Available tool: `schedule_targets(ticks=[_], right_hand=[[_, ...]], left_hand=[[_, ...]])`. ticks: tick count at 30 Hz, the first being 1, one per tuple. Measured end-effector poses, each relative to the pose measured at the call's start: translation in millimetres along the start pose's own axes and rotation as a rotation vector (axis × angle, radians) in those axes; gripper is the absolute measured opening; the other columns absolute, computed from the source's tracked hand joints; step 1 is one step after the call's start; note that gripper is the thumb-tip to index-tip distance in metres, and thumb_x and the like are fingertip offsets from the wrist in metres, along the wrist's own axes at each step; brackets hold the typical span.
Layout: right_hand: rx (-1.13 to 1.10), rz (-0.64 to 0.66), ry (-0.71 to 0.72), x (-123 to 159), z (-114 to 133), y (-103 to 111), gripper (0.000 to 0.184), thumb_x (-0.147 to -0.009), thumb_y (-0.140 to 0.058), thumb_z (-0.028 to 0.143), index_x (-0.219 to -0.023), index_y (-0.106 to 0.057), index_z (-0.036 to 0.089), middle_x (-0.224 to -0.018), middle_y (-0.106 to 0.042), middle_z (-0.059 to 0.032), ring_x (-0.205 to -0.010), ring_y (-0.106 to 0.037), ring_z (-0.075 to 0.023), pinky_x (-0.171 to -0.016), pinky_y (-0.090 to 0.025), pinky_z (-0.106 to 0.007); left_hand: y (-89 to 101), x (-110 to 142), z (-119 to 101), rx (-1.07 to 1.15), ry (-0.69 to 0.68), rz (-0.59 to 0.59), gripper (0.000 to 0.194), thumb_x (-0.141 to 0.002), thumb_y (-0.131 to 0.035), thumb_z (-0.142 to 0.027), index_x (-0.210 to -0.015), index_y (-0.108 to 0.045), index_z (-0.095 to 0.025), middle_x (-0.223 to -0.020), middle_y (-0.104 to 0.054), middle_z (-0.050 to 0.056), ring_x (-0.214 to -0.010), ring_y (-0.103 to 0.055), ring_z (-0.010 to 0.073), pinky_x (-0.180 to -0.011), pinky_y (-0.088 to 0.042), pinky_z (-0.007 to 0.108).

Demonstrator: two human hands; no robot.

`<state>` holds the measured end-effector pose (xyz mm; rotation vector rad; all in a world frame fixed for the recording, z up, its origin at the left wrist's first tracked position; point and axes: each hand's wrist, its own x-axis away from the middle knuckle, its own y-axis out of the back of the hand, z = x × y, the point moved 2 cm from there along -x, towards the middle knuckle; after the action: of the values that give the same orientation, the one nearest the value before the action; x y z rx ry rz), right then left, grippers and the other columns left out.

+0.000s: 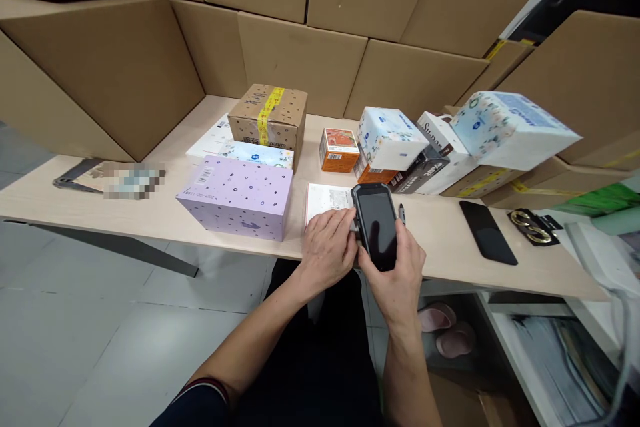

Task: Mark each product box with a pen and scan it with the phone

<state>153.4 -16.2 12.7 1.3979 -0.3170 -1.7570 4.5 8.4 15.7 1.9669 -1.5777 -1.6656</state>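
Note:
My right hand [397,273] grips a black handheld scanner [376,223] from below, its dark screen facing up, just above the near edge of the light wooden table [150,213]. My left hand [327,247] rests curled on a small white box [326,201] lying flat on the table, fingertips touching the scanner's left side. A pen [401,213] pokes out just right of the scanner.
A lilac dotted box [237,197] sits left of my hands, a taped brown carton [270,117] behind it. Orange, white and blue tissue boxes [393,137] crowd the back right. A black phone [487,232] lies at right. Large cardboard cartons wall the back.

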Motion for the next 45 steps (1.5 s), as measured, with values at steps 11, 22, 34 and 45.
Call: schedule_targets(ticks=[11, 22, 34, 45], right_hand=[[-0.007, 0.006, -0.003, 0, 0, -1, 0.082, -0.086, -0.070, 0.043, -0.155, -0.034, 0.019, -0.138, -0.057, -0.0208, -0.126, -0.055, -0.0335, -0.104, -0.047, -0.055], [-0.017, 0.014, -0.041, 0, -2, -2, 0.083, -0.086, -0.069, 0.043, -0.156, -0.031, 0.021, -0.142, -0.055, -0.0194, -0.127, -0.055, -0.0340, -0.104, -0.047, -0.057], [0.089, -0.103, -0.363, 0, -60, 30, 0.087, -0.078, -0.070, 0.052, -0.149, -0.044, 0.010, -0.141, -0.058, -0.0244, -0.128, -0.055, -0.0406, -0.106, -0.042, -0.060], [0.292, 0.118, -0.503, -8, -113, 41, 0.094, -0.074, -0.061, 0.061, -0.147, -0.047, 0.004, -0.127, -0.063, -0.0277, -0.112, -0.058, -0.0440, -0.098, -0.041, -0.063]], left_hand=[[-1.0, 0, -1, -0.011, -0.012, -0.023, 0.046, -0.094, -0.050, -0.017, -0.139, -0.047, -0.015, -0.128, -0.069, 0.009, -0.116, -0.062, 0.0244, -0.098, -0.046, 0.041], [-2.1, 1, 0, -0.017, -0.023, -0.048, 0.049, -0.095, -0.048, -0.018, -0.143, -0.044, -0.017, -0.127, -0.069, 0.011, -0.115, -0.063, 0.0260, -0.096, -0.048, 0.042], [-3.7, 3, 0, -0.077, -0.056, -0.028, 0.051, -0.093, -0.053, -0.019, -0.143, -0.045, -0.014, -0.131, -0.067, 0.013, -0.118, -0.062, 0.0274, -0.099, -0.046, 0.043], [-5.8, 4, 1, -0.079, -0.075, 0.011, 0.057, -0.084, -0.056, -0.012, -0.141, -0.049, -0.015, -0.133, -0.067, 0.011, -0.120, -0.060, 0.0299, -0.100, -0.046, 0.046]])
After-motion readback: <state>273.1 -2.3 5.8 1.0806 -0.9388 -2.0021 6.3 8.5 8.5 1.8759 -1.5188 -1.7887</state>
